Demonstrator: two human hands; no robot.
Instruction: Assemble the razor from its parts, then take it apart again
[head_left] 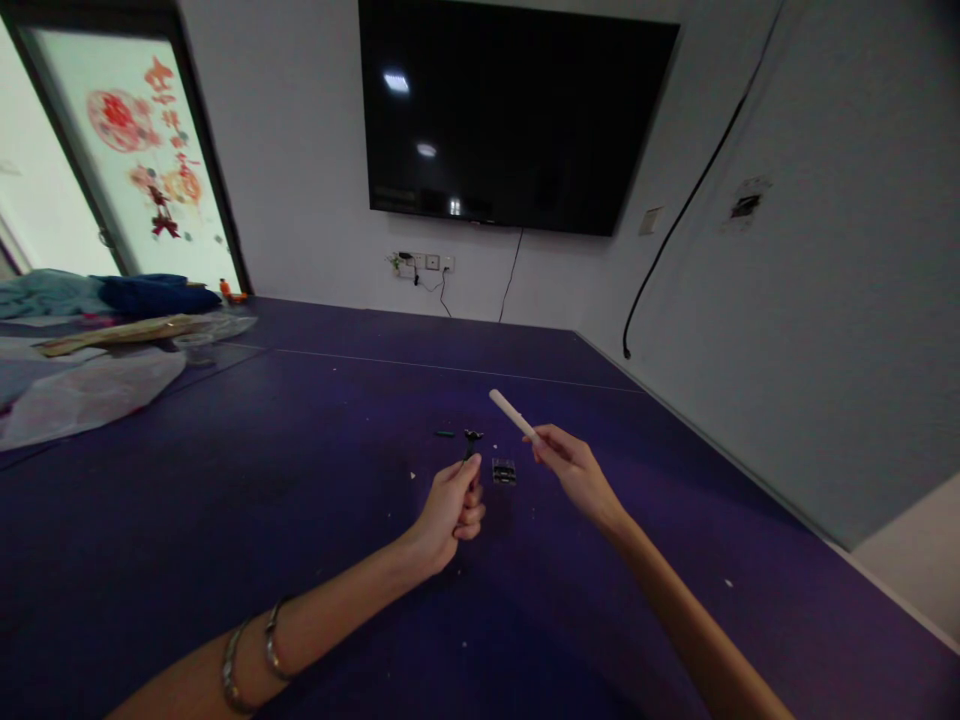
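My left hand [451, 508] is closed around the lower end of a small dark tool with a short crosswise head [472, 437], which points away from me. Its handle is mostly hidden by the fingers. To the right, my right hand [564, 462] pinches one end of a pale, slim stick with a rounded tip [510, 411], slanting up and to the left. Between the hands, a small black rectangular piece [504, 472] lies on the dark purple table [315, 470]. Beyond the left hand lies a short, thin dark green piece [444, 434].
White plastic sheeting [105, 395], a clear cup [196, 346] and folded blue cloth [157, 293] lie at the left. A small orange object [226, 288] stands behind them. White specks dot the tabletop. A black cable [690, 195] hangs along the right wall.
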